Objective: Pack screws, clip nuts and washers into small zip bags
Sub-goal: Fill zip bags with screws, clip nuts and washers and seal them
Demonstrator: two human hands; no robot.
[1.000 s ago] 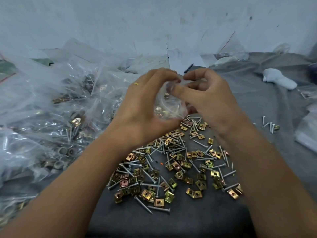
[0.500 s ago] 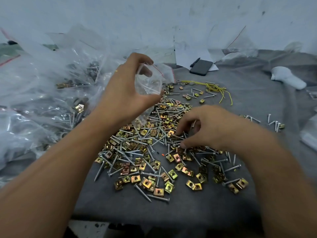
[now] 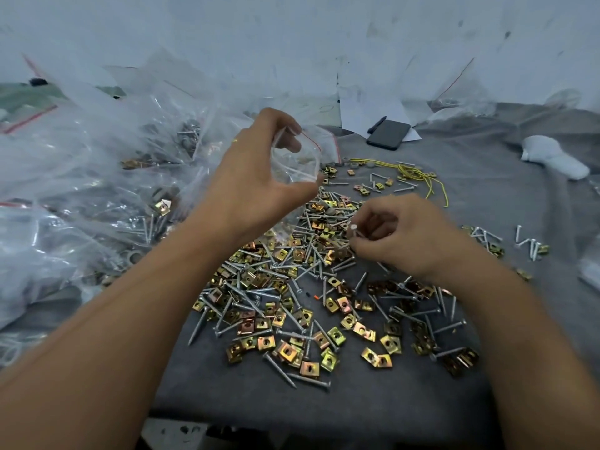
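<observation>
While the left hand (image 3: 259, 177) pinches the small clear zip bag (image 3: 297, 160) open above the heap of silver screws and brass clip nuts (image 3: 292, 287), right-hand fingers (image 3: 357, 246) grip 1 silver screw (image 3: 355, 230) beside it; a loosened pinch could collapse the mouth and the screw miss.

scuffed white wall (image 3: 292, 37), grey cloth-covered table (image 3: 487, 196)

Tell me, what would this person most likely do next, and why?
Probably lift the screw up into the zip bag: the right hand pinches it above the pile, and the left hand holds the bag's mouth open, seemingly empty.
</observation>
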